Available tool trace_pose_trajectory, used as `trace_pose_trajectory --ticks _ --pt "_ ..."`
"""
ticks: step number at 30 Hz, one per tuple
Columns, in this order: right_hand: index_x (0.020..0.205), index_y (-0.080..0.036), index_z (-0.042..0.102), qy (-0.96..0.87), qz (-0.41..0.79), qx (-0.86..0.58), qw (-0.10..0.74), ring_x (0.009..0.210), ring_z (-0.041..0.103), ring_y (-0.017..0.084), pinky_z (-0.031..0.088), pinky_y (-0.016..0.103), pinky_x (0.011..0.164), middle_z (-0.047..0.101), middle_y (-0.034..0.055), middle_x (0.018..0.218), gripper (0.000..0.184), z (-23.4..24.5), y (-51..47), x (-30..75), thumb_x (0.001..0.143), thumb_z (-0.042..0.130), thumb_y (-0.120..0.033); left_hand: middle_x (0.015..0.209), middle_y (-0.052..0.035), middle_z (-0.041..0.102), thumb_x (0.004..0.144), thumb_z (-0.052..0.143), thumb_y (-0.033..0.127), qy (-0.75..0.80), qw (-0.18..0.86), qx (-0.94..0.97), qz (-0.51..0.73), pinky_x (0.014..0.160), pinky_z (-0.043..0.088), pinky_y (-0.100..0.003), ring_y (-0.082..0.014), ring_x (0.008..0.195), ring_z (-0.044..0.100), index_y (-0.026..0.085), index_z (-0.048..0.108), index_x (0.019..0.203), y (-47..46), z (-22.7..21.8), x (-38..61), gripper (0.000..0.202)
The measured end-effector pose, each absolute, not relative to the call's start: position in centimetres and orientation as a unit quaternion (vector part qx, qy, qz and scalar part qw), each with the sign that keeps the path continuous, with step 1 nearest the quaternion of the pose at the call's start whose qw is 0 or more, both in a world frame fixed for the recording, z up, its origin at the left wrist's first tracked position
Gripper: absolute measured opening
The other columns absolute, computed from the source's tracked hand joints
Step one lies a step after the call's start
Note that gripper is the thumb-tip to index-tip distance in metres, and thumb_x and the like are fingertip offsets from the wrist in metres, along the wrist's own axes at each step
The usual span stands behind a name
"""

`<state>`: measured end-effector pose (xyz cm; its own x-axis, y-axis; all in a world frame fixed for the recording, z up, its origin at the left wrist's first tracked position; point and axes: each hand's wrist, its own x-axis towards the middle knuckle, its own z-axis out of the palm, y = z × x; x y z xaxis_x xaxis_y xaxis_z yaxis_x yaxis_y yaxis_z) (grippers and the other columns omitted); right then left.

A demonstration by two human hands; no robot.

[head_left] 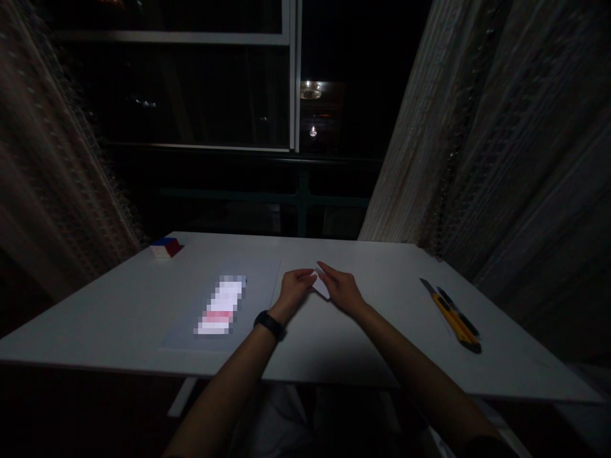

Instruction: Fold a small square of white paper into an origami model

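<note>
Both of my hands rest near the middle of a white table (119,318), close together over a small white piece of paper (321,287). My left hand (294,286), with a dark band on its wrist, has its fingers curled onto the paper's left edge. My right hand (340,286) lies flatter, fingers stretched forward and pressing on the paper's right side. Most of the paper is hidden under the fingers. The room is dim.
A larger pale sheet (191,331) with a blurred bright patch lies left of my hands. A colourful cube (166,247) sits at the table's far left corner. A yellow utility knife (452,318) and a dark pen (458,310) lie on the right. Curtains flank a dark window.
</note>
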<state>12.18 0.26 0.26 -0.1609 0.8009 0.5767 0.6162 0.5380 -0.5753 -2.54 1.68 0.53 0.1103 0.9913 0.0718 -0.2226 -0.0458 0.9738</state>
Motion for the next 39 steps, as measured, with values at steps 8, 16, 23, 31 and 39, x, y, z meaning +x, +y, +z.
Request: trace_pose_trajectory --ticks 8,16,23,31,39 --pt "0.124 -0.023 0.048 -0.762 0.039 -0.49 0.422 0.081 0.065 0.019 0.048 0.03 0.076 0.068 0.0052 0.098 0.039 0.0 0.6 12.2 0.086 0.041 -0.03 0.077 -0.0094 0.067 0.057 0.073 0.021 0.403 0.571 0.471 0.538 0.061 0.046 -0.025 -0.0139 0.065 0.059 0.008 0.067 0.091 1.8 0.2 -2.4 0.037" --pt "0.125 -0.021 0.047 -0.766 0.002 -0.5 0.404 0.073 0.065 0.019 0.048 0.028 0.069 0.069 0.0062 0.091 0.039 0.1 0.4 12.1 0.088 0.039 -0.031 0.078 -0.011 0.068 0.056 0.073 0.021 0.412 0.543 0.483 0.55 0.063 0.045 -0.027 -0.0159 0.067 0.059 0.008 0.068 0.083 2.1 0.2 -2.5 0.03" --pt "0.124 -0.022 0.047 -0.783 -0.045 -0.485 0.387 0.081 0.065 0.019 0.048 0.028 0.073 0.067 0.0066 0.098 0.038 -0.2 0.3 12.2 0.087 0.041 -0.029 0.079 -0.0103 0.067 0.057 0.071 0.02 0.409 0.563 0.449 0.561 0.063 0.046 -0.026 -0.0146 0.068 0.059 0.009 0.068 0.082 1.8 0.5 -2.5 0.028" --pt "0.116 -0.026 0.054 -0.79 -0.025 -0.42 0.447 0.097 0.06 0.016 0.047 0.028 0.085 0.064 0.0024 0.108 0.032 -0.1 0.2 12.4 0.086 0.045 -0.025 0.079 -0.0091 0.066 0.056 0.074 0.023 0.369 0.616 0.421 0.554 0.061 0.047 -0.026 -0.0134 0.067 0.057 0.009 0.068 0.084 1.7 0.3 -2.7 0.032" --pt "0.111 -0.027 0.059 -0.787 -0.007 -0.379 0.487 0.097 0.06 0.016 0.047 0.031 0.088 0.065 0.0017 0.106 0.029 -0.9 0.8 12.2 0.084 0.048 -0.021 0.078 -0.0093 0.065 0.056 0.074 0.023 0.353 0.641 0.421 0.536 0.062 0.049 -0.026 -0.0151 0.07 0.058 0.008 0.068 0.082 1.8 -0.1 -3.0 0.03"
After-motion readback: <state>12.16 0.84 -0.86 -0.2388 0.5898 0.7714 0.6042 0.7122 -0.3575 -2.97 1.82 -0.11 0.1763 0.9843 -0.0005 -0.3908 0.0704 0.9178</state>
